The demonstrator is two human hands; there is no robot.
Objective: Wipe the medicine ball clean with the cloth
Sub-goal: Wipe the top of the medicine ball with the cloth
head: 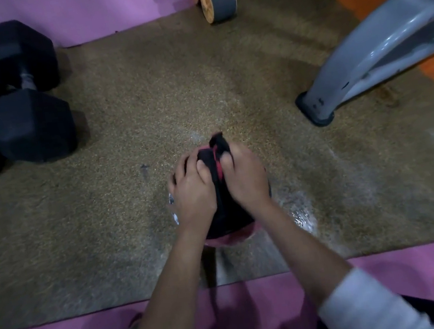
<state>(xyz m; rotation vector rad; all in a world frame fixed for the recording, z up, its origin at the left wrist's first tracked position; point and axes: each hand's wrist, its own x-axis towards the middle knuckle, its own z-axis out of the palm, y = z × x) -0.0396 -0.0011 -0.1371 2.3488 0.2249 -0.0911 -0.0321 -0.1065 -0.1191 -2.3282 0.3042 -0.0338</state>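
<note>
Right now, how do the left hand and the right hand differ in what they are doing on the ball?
The left hand lies flatter, fingers spread over the dark cloth on the medicine ball; the right hand is curled into a fist, bunching a cloth end that sticks up past it. Both press on the cloth atop the ball.

Open mat point(171, 92) surrounds the ball point(229, 237); dumbbells point(28, 108) block far left, machine leg point(363, 58) right.
</note>
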